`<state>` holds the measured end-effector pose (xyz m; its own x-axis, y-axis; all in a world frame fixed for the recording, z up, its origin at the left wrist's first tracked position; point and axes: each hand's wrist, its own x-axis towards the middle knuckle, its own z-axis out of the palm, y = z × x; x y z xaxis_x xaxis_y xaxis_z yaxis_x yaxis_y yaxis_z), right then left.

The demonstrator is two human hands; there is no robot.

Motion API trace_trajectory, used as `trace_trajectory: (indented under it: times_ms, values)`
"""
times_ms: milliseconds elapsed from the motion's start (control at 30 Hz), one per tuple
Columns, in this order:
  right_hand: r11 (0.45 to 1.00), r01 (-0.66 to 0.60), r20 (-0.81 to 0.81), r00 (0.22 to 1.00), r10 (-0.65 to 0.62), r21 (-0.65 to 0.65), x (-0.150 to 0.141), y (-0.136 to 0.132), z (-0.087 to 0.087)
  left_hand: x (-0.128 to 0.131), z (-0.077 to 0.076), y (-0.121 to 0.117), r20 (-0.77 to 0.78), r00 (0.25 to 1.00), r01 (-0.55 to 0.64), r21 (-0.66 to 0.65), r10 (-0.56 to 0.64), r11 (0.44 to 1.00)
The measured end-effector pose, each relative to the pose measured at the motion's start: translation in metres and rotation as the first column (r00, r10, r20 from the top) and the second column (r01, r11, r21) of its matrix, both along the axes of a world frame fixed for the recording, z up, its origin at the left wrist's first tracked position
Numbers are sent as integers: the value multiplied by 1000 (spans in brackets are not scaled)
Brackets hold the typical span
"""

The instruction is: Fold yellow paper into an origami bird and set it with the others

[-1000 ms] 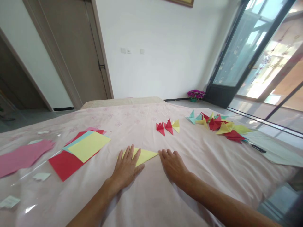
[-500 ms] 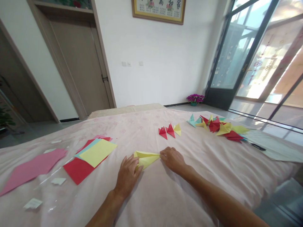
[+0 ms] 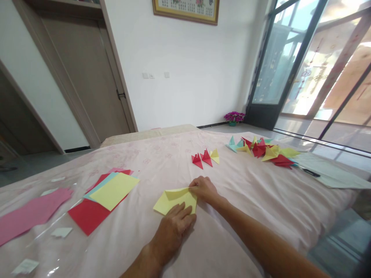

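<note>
A partly folded sheet of yellow paper [image 3: 174, 199] lies on the pink bedspread in front of me, with a turned-over flap along its far edge. My right hand [image 3: 204, 189] has its fingers closed on the far right corner of the paper. Across the near right part of the sheet rests my left hand [image 3: 176, 224], fingers stretched out over the paper. Beyond my hands stand two red folded paper cranes [image 3: 206, 157] and a yellow one [image 3: 215, 155]. The underside of the yellow paper is hidden.
To the left are stacked yellow [image 3: 116, 190], blue and red sheets [image 3: 89, 218], plus pink paper [image 3: 31, 212] and clear plastic wrapping. A pile of colourful paper cranes [image 3: 261, 148] sits at the right, near a black pen [image 3: 311, 172] and a pale sheet [image 3: 333, 168].
The yellow paper has changed from a narrow pointed shape to a wider one. My left hand has moved from its left end to its near right part. The view has shifted slightly.
</note>
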<state>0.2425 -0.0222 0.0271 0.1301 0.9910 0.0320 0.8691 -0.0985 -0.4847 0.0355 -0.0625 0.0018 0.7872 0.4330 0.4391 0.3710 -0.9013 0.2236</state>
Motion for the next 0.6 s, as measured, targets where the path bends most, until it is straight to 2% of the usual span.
trace_trajectory:
  times_ms: [67, 133, 200, 267, 333, 467, 600]
  values:
    - [1000, 31, 1, 1000, -31, -3, -3, 5, -3, 1, 2, -2, 16, 1000, -6, -67, 7, 998]
    - [999, 39, -5, 999, -39, -16, -4, 10, -5, -2, 2, 3, 7, 996, -88, -122, 89, 989]
    - [999, 35, -13, 999, -36, -29, -3, 14, -6, -8, 1, 14, -38, 965, -262, -127, 259, 957]
    - [999, 37, -17, 999, -38, -34, -3, 17, -7, -14, -1, 28, -107, 897, -439, -95, 430, 893]
    - [998, 43, -26, 999, -44, -41, -3, 20, -8, -18, -2, 41, -164, 840, -532, -73, 516, 843]
    - [996, 34, -83, 996, -41, -84, 2, 32, -8, -19, -2, 50, -133, 834, -549, -105, 536, 829]
    - [979, -77, -220, 975, 34, -187, 16, 52, -7, -12, 0, 37, -29, 850, -515, -259, 527, 817]
